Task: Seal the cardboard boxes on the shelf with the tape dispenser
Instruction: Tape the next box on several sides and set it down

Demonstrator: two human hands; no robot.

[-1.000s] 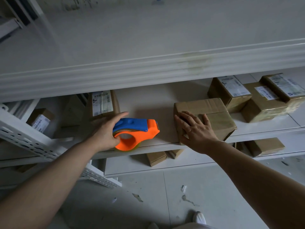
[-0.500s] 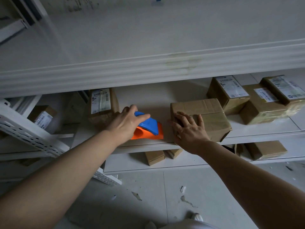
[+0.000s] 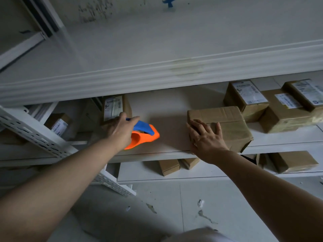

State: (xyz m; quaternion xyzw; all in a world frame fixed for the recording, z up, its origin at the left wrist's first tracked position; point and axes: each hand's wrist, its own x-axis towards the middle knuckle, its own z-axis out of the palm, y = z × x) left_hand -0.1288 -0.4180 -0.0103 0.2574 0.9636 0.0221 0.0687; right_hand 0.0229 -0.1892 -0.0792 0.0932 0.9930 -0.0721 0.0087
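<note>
So the tape dispenser [image 3: 146, 135] is under the left hand [image 3: 120, 131], whose fingers curl over its blue top, while the smooth orange plastic body sticks out toward the right hand [image 3: 206, 139]. The hands are well apart, with bare white shelf [image 3: 166, 105] between them. The right hand lies flat, fingers spread, on the near left corner of a plain brown cardboard box [image 3: 227, 123] with glossy tape creased across the top. Beyond its fingertips sit labelled boxes [image 3: 248, 100].
</note>
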